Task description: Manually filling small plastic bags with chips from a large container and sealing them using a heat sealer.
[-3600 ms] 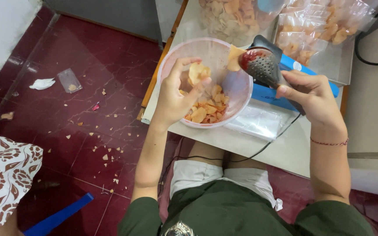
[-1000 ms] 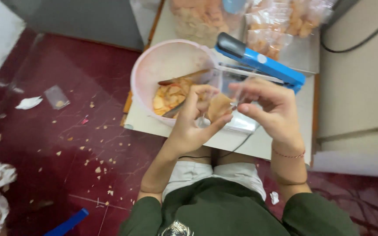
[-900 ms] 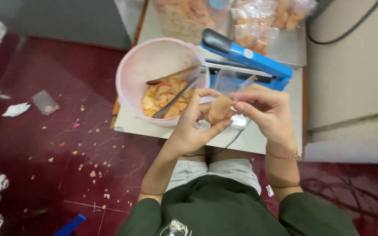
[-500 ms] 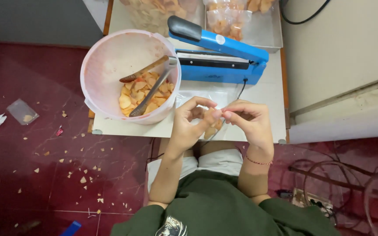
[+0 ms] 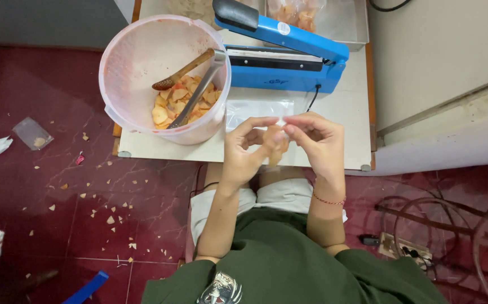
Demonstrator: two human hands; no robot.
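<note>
Dark red floor tiles [image 5: 58, 225], littered with chip crumbs, surround a low white table [image 5: 345, 118]. At its left edge stands a pink plastic tub [image 5: 142, 62] holding orange chips, a wooden spoon and metal tongs; along the far edge sits a blue heat sealer [image 5: 283, 53]. Over the near edge, the left hand [image 5: 244, 155] and right hand [image 5: 317, 143] both pinch a small clear bag of chips [image 5: 275, 147] between fingertips.

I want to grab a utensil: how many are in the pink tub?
2. A wooden spoon leans toward the tub's left side; metal tongs lean on its right rim. Chips may hide more.
</note>
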